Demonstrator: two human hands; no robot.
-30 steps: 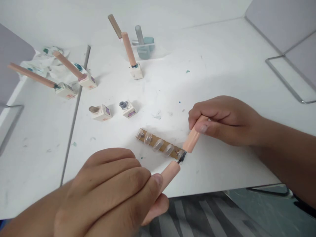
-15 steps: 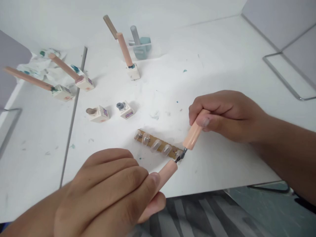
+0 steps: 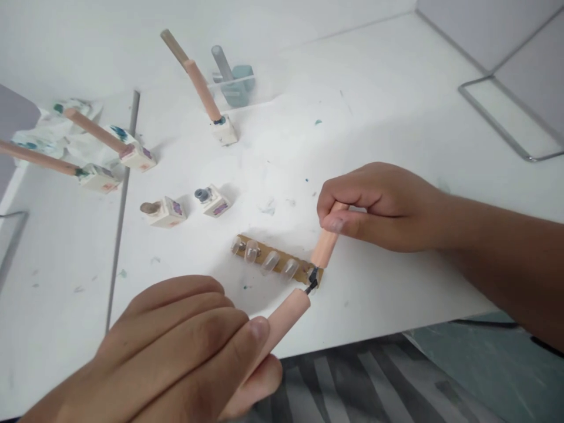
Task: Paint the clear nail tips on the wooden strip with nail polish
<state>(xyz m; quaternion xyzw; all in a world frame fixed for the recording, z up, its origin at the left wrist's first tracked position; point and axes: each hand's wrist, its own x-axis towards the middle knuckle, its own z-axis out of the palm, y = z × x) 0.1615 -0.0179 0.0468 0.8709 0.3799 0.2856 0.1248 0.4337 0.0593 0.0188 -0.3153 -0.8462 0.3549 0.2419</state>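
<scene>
My left hand (image 3: 189,346) is closed around a peach-handled nail polish brush (image 3: 286,317), its dark tip pointing up and right. Between the thumb and fingers of my right hand (image 3: 379,205) is a second peach-handled nail polish brush (image 3: 326,244), pointing down. The two dark brush tips meet near the right end of a brown strip (image 3: 277,258). Several clear false nails (image 3: 269,262) sit across that strip on the white table. Behind it stand two uncapped polish bottles, one with a grey neck (image 3: 214,201) and one with a brownish neck (image 3: 164,211).
Capped white polish bottles with long peach handles stand at the back (image 3: 224,130) and left (image 3: 137,157). A clear holder with a teal bottle (image 3: 238,88) is behind them. Stained crumpled tissue (image 3: 79,126) lies far left. A metal loop (image 3: 529,157) is at right.
My right hand has moved left and slightly down with its brush, and the tips now press together more closely. The whole view has shifted a little.
</scene>
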